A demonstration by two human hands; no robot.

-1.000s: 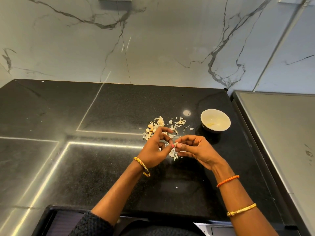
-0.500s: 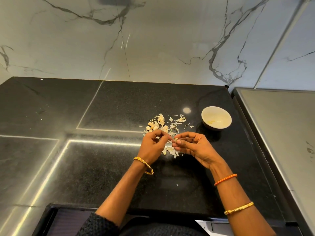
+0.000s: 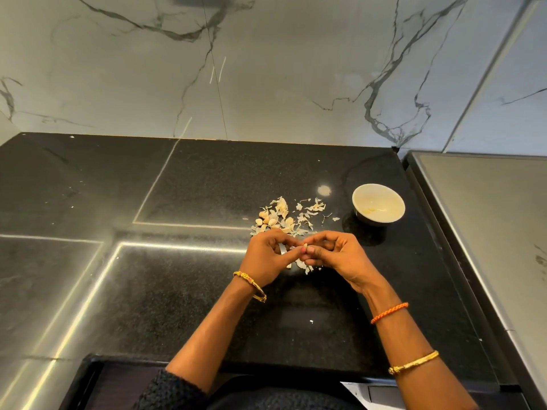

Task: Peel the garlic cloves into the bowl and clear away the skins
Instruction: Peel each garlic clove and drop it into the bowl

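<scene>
My left hand [image 3: 268, 257] and my right hand [image 3: 334, 257] meet over the black counter, fingertips pinching a small garlic clove [image 3: 305, 247] between them. A strip of pale skin [image 3: 282, 250] hangs by my left fingers. Just behind the hands lies a heap of papery skins [image 3: 296, 217], with a few unpeeled cloves [image 3: 266, 220] at its left edge. More skin flakes [image 3: 307, 269] lie under the hands. The white bowl [image 3: 396, 207] stands to the right of the heap and holds a few peeled cloves [image 3: 368, 211].
The black stone counter [image 3: 148, 291] runs back to a marble wall [image 3: 266, 69]. A raised grey slab [image 3: 488, 217] with a dark rim borders the counter on the right. A tiny white scrap [image 3: 311, 321] lies near the front edge.
Both hands have stayed together on the clove, shifting slightly; the fingertips have closed in tighter and a strip of skin now hangs at the left fingers.
</scene>
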